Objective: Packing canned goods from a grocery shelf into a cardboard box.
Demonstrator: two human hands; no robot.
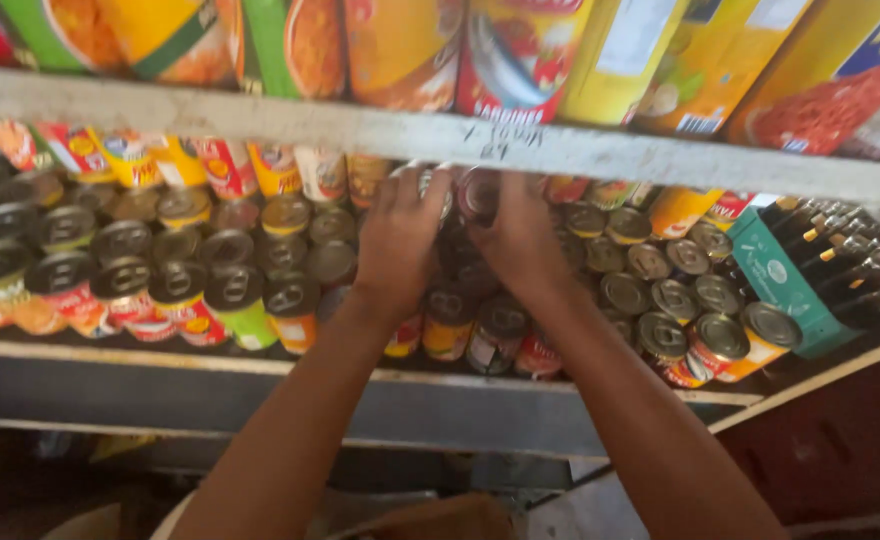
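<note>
Hands: two, left hand (397, 243) and right hand (520, 245), both at one small tin (477, 192).

Shelf boards: two; upper shelf board (440, 135) is the landmark.

Above it: about ten tall tins and cartons (405, 45).

Below it: several dozen ring-pull cans (235, 290), too crowded for exact count.

Below it, far right: one green crate (775, 275) of dark bottles (850, 260), roughly a dozen.

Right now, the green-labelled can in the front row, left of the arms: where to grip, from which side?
Grip the green-labelled can by its cylindrical side wall, coming from the open front edge of the shelf. It stands upright with its pull-tab lid up, neighbours packed close on both sides and behind, so probably only the front face is free.
</note>
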